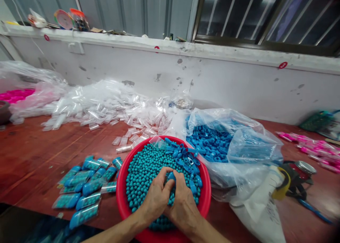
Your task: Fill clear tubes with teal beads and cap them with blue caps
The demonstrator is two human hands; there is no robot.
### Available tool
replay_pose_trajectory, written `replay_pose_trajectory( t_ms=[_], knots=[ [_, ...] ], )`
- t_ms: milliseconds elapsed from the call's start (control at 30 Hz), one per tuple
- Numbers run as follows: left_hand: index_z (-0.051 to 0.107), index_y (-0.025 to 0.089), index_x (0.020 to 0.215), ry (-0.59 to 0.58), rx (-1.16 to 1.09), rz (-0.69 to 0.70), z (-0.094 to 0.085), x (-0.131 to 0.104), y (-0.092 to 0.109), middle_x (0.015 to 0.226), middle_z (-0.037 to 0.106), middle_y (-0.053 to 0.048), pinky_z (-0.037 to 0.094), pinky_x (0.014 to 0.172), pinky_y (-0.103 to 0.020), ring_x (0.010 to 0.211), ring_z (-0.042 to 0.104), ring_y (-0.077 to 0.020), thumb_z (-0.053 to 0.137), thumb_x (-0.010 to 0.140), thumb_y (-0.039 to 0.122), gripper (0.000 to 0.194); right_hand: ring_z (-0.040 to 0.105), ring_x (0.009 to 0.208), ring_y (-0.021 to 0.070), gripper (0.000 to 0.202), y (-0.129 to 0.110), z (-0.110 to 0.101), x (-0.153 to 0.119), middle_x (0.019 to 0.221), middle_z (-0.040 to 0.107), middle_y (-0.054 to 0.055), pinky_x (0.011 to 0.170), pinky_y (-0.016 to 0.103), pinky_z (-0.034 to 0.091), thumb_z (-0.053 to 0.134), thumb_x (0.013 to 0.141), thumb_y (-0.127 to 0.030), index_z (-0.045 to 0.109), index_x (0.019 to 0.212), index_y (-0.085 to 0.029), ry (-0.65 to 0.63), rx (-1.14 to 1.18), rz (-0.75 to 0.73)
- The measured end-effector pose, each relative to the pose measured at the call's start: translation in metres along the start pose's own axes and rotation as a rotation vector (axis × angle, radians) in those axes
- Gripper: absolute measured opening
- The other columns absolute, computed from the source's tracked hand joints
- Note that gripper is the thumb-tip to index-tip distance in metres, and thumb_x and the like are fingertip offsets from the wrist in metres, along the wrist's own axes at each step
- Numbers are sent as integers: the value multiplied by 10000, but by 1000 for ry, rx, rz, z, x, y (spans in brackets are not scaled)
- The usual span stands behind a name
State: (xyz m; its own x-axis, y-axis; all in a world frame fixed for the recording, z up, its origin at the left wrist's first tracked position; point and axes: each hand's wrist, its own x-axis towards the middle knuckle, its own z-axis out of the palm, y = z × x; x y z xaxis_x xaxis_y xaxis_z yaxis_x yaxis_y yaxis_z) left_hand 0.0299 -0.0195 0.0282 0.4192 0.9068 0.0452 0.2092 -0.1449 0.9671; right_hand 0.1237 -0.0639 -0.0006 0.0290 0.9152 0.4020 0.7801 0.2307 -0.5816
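Head view, forward and down

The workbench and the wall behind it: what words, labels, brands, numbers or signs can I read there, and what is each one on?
"3": on the red round sticker at the right of the white ledge.
Middle red sticker: too blurred to read surely.
Left red sticker: pale mark, too small to read surely.
White bag: dark markings, too blurred to read.
I can read no words or brands.
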Motion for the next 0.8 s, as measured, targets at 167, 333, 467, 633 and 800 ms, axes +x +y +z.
replay_pose_trajectory(
  t_ms=[167,333,467,633,800],
  knots=[
    [482,207,1051,112,251,80,-38,-4,3,745,588,12,422,639,-238,657,541,-133,386,821,274,258,517,1029,247,765,7,-2,2,1292,345,159,810,367,479,539,723,-188,98,1348,-176,-120,85,-47],
    [487,205,1103,523,683,-10,-131,-18,-33,934,624,-38,439,747,-305,825,579,-186,355,834,335,327,597,749,166,569,14,-3,3,1185,462,123,715,323,514,441,809,-217,215,1332,-203,-146,122,25],
    [492,145,1146,712,1085,-187,-181,-31,-85,1011,595,-117,434,767,-352,912,558,-238,335,838,285,372,601,842,188,490,16,0,2,1086,553,100,761,314,498,433,805,-216,347,1286,-184,-218,80,-31],
    [470,122,1187,533,1221,-145,-166,-19,-120,1163,522,-156,339,897,-436,1129,414,-295,360,826,250,399,611,885,205,514,24,6,0,1023,622,79,715,292,520,451,794,-235,359,1297,-190,-274,24,-39],
    [482,204,1200,267,1137,-43,-136,15,-131,1266,470,-102,243,973,-470,1191,357,-299,409,805,266,406,604,940,223,457,36,11,-1,1086,615,86,749,297,521,471,795,-246,443,1248,-189,-333,-28,-127]
  ],
)
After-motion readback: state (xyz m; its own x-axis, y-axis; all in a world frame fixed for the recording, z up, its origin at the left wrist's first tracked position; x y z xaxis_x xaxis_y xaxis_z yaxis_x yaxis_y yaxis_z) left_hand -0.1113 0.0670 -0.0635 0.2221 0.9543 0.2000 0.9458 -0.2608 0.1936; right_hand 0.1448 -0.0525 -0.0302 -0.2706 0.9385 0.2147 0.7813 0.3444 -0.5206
